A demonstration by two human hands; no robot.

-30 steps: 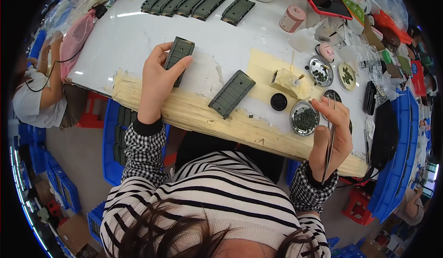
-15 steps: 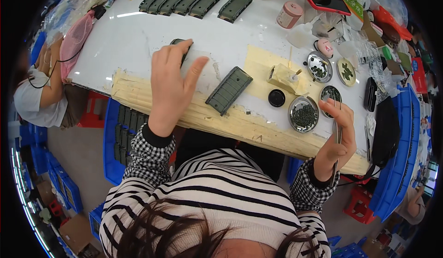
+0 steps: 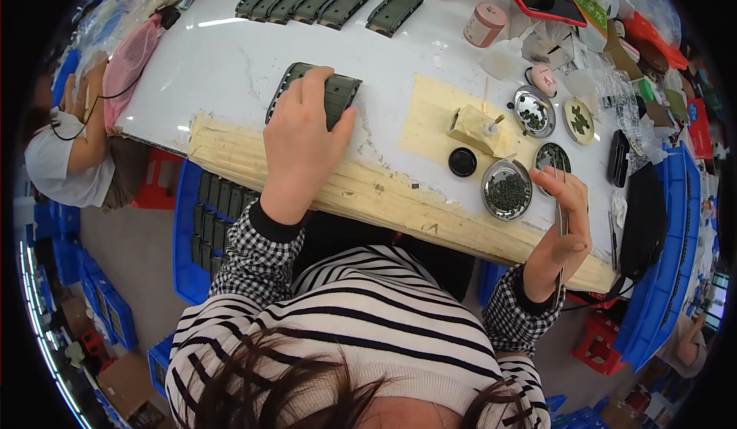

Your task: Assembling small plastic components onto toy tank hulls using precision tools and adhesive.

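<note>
Saw, broadest of all, the white worktable [image 3: 192, 83], edged on the near side with a cream taped strip [image 3: 384, 206]. Below its left end, found the blue crate [image 3: 184, 252], stocked with dark-green mouldings [image 3: 226, 198]. Along the far side, noted a row of ribbed olive-green panels [image 3: 303, 3].

Next in size, saw the left hand [image 3: 305, 137] spread palm-down over two more ribbed panels, left of centre, and the right hand [image 3: 546, 260] well off to the right. Found the left panel [image 3: 281, 99] and right panel [image 3: 343, 95] under and just beyond the left fingers, long axes running away from the body and leaning slightly rightward; judged the left hand clearly the nearer. Saw thumb and fingers apart there, but could not tell gripping from resting, nor make out any gap between panels.

Found the right hand closed around slim metal tweezers [image 3: 564, 221]. Smaller again, noted the cream wrapped block [image 3: 467, 129], the steel dish [image 3: 495, 212] just left of the right hand, the round black lid [image 3: 462, 162] beside that dish, and, smallest, tiny green pieces [image 3: 507, 195] heaped inside.
</note>
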